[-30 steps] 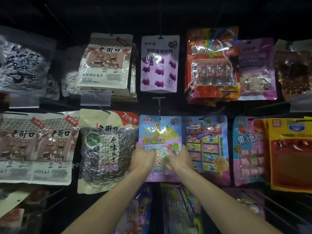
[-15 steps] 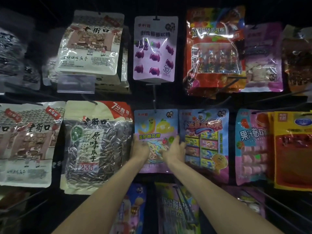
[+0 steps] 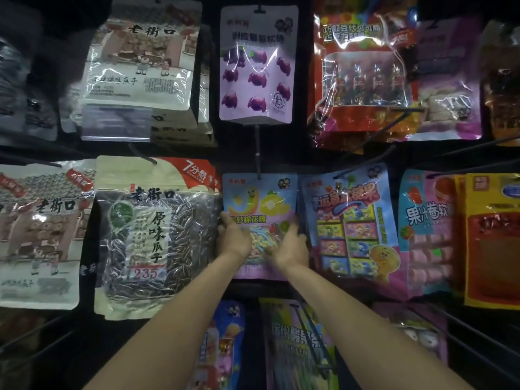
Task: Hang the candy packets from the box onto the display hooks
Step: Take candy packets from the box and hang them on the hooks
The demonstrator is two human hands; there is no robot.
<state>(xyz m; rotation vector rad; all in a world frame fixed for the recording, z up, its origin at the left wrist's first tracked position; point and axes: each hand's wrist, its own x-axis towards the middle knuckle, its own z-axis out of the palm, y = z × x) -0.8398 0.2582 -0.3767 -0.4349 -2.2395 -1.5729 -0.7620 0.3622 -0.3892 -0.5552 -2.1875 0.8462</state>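
Candy packet (image 3: 260, 204) barely moved; left hand (image 3: 233, 237), right hand (image 3: 292, 246) still gripping.

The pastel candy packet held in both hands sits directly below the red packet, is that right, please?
Not quite. The left hand and right hand do hold the pastel candy packet, but it sits directly below the purple grape packet, not the red one; the head view shows this.
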